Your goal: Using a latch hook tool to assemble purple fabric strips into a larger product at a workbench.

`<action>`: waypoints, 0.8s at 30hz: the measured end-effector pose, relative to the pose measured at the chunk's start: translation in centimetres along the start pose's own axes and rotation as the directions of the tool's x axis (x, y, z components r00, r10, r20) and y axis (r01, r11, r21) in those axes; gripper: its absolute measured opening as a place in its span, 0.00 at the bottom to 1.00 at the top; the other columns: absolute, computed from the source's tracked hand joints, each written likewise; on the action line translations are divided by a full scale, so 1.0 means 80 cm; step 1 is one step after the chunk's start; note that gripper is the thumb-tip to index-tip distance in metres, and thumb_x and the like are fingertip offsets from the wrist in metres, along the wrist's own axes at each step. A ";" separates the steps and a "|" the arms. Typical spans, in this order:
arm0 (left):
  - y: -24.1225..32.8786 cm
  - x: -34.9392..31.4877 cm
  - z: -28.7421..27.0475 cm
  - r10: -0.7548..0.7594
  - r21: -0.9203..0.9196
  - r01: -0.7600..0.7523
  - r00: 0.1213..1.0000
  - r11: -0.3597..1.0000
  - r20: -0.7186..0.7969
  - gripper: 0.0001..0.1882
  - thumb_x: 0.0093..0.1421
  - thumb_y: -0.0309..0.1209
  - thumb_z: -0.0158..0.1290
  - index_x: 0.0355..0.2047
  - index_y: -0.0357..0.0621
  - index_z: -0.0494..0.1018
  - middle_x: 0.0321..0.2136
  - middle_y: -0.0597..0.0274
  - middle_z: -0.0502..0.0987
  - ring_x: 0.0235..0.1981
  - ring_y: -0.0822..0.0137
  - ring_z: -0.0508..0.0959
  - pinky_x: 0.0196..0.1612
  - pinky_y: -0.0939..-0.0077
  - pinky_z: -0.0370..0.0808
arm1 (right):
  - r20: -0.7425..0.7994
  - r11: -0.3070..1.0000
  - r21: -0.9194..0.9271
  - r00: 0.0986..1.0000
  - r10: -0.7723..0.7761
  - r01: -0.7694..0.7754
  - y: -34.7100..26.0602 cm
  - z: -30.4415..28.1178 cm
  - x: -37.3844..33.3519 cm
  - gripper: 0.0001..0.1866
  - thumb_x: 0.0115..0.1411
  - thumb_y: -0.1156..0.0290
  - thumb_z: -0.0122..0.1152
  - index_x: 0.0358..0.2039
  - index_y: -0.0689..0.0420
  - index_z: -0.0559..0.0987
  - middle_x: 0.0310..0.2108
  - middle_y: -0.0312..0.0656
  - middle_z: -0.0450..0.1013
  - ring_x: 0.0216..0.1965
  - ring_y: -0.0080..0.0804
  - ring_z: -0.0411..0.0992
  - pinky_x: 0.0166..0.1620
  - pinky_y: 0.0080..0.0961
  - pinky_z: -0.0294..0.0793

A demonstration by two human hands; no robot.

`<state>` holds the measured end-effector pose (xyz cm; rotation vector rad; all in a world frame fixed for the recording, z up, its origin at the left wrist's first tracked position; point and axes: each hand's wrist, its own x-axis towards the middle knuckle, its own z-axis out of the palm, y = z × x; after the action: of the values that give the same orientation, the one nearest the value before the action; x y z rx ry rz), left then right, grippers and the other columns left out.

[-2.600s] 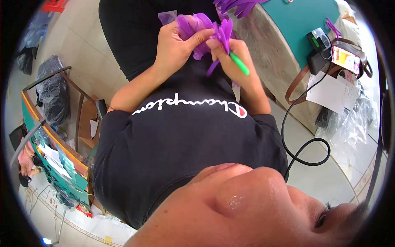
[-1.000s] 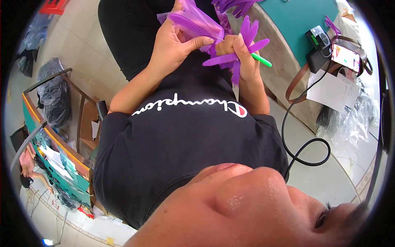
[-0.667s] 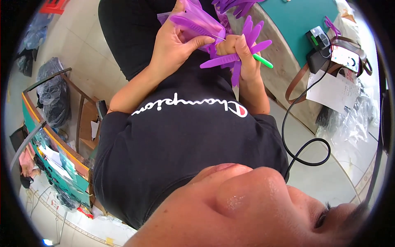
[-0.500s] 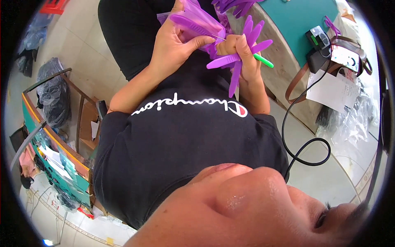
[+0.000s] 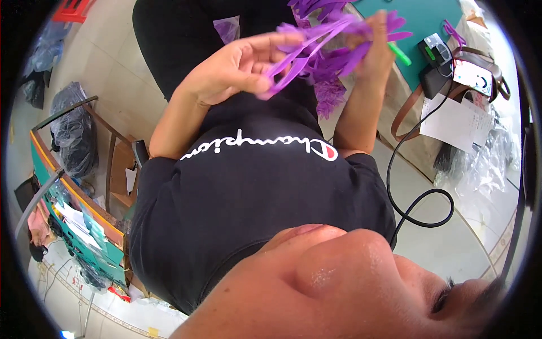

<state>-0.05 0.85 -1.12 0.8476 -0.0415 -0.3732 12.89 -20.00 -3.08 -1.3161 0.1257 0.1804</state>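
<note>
A stretched purple rubbery strip piece point(image 5: 320, 38) runs between my two hands, blurred by motion. My left hand point(image 5: 226, 70) has its thumb and bent fingers at the near, left end of it. In my right hand point(image 5: 374, 56), farther right and raised, is a bunch of purple long-lobed pieces point(image 5: 350, 61). A bright green stick-like handle point(image 5: 400, 53) pokes out to the right of that hand; its other end is hidden. More purple pieces point(image 5: 330, 99) hang or lie below, between my hands. Another purple heap point(image 5: 320, 7) is at the top edge.
At right stands a green-topped table point(image 5: 420, 22) with a small black device point(image 5: 436, 51), a phone point(image 5: 473, 78), a brown-strapped bag point(image 5: 407, 116) and a paper sheet point(image 5: 457, 124). A black cable point(image 5: 389, 169) loops down beside me. Low green-and-orange furniture point(image 5: 84, 198) stands left.
My right hand has moved up and to the right with the purple bunch and green handle. My left hand has shifted left and down. The purple strips now stretch between them.
</note>
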 end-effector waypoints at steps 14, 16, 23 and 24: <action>-0.025 0.012 -0.004 0.197 0.120 -0.162 0.892 0.979 -0.406 0.06 0.57 0.29 0.57 0.29 0.41 0.72 0.26 0.66 0.76 0.25 0.77 0.77 0.31 0.83 0.75 | 0.844 0.827 -0.132 0.500 -0.195 0.546 -0.001 0.021 -0.071 0.12 0.54 0.70 0.61 0.19 0.56 0.69 0.13 0.35 0.59 0.15 0.31 0.62 0.20 0.30 0.58; -0.025 0.014 0.004 0.285 0.220 -0.205 0.849 0.954 -0.444 0.06 0.56 0.27 0.58 0.28 0.41 0.71 0.24 0.65 0.76 0.24 0.77 0.76 0.28 0.84 0.75 | 0.855 0.645 -0.078 0.384 -0.349 0.760 0.005 0.038 -0.077 0.11 0.46 0.76 0.66 0.18 0.59 0.70 0.14 0.40 0.62 0.16 0.38 0.63 0.20 0.31 0.62; -0.027 0.014 0.008 0.373 0.276 -0.274 0.821 0.921 -0.432 0.08 0.55 0.26 0.59 0.27 0.40 0.70 0.23 0.65 0.75 0.24 0.78 0.76 0.28 0.85 0.74 | 0.795 0.669 -0.099 0.463 -0.393 0.737 0.020 0.043 -0.087 0.12 0.50 0.74 0.65 0.18 0.58 0.69 0.13 0.37 0.62 0.14 0.37 0.64 0.18 0.30 0.63; -0.026 0.014 0.009 0.389 0.315 -0.268 0.813 0.911 -0.433 0.08 0.55 0.26 0.59 0.26 0.40 0.70 0.22 0.65 0.75 0.24 0.78 0.75 0.28 0.85 0.74 | 0.787 0.646 -0.091 0.452 -0.419 0.758 0.021 0.044 -0.087 0.13 0.55 0.71 0.61 0.18 0.59 0.69 0.13 0.37 0.61 0.14 0.33 0.63 0.18 0.27 0.61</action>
<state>0.21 -1.28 -2.28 1.1357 0.2400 0.1920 5.66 -16.58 -2.47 -1.5655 -1.1511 0.0799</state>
